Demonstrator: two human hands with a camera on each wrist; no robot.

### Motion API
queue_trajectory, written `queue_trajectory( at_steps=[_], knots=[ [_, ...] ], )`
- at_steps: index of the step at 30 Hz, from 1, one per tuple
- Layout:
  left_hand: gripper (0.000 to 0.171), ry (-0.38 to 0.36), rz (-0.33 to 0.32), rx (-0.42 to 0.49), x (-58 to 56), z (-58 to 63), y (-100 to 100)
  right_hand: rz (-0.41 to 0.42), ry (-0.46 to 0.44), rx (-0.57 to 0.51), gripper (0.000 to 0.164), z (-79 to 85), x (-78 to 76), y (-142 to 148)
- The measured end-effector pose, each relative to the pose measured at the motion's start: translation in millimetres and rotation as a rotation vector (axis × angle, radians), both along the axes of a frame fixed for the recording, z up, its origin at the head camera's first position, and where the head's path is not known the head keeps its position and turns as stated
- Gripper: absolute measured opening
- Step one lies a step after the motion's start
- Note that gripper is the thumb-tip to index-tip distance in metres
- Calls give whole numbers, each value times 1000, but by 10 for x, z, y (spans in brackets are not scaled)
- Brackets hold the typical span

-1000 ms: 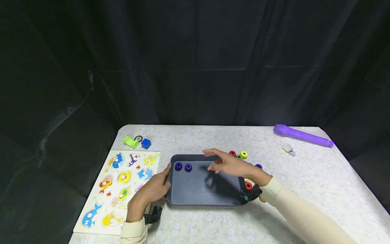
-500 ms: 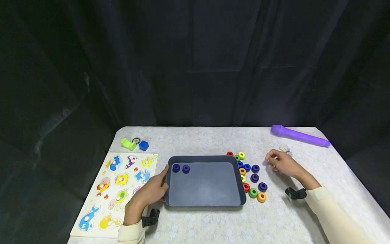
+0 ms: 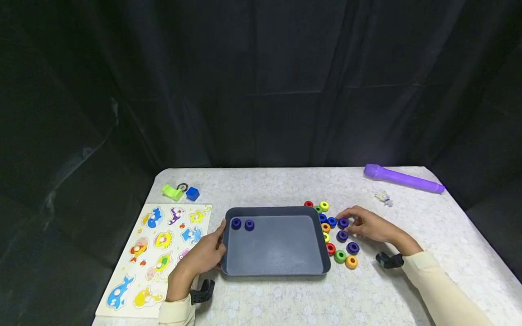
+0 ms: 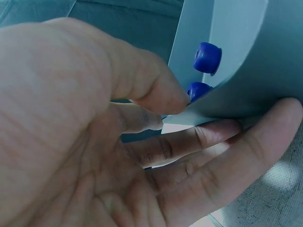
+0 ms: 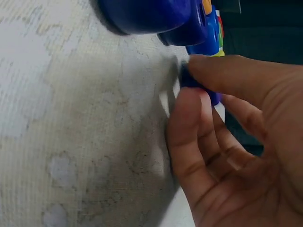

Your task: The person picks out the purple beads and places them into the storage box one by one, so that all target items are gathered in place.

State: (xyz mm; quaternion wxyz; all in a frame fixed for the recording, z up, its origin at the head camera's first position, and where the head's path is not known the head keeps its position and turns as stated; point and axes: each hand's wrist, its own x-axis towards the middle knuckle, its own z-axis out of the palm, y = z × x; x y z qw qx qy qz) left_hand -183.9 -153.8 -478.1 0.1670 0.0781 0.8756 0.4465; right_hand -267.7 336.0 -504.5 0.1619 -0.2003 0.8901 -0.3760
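Note:
A grey rectangular tray [image 3: 277, 244] lies on the table, with two small purple rings [image 3: 242, 224] near its far left corner. At the tray's left side, my left hand [image 3: 201, 256] holds its edge; the left wrist view shows the thumb tip at the rim and the fingers along the outside and underneath. To the right of the tray, my right hand [image 3: 373, 225] pinches a purple ring [image 3: 342, 223] between thumb and finger, partly hidden by them in the right wrist view. Two more purple rings lie just nearer, one of them this purple ring [image 3: 353, 247].
Several red, yellow, green, orange and blue rings [image 3: 325, 227] cluster along the tray's right side. An animal picture board [image 3: 163, 258] lies at the left. Behind it sit a green block [image 3: 172, 193] and a blue block [image 3: 192, 194]. A purple toy microphone [image 3: 403, 179] lies at the back right.
My right hand has gone from above the tray out to the right, then back left and down to a purple ring. My left hand stays at the tray's left edge.

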Motion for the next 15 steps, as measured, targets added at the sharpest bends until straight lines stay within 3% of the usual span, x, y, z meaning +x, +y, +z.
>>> queue_trajectory(
  at_steps=[8,15],
  knots=[
    [70,8,0,-5,-27,18,12,-140,-41,-10,32,63,8,-37],
    [70,1,10,-6,-10,0,7,-121,-18,-69,39,403,-40,-180]
  ],
)
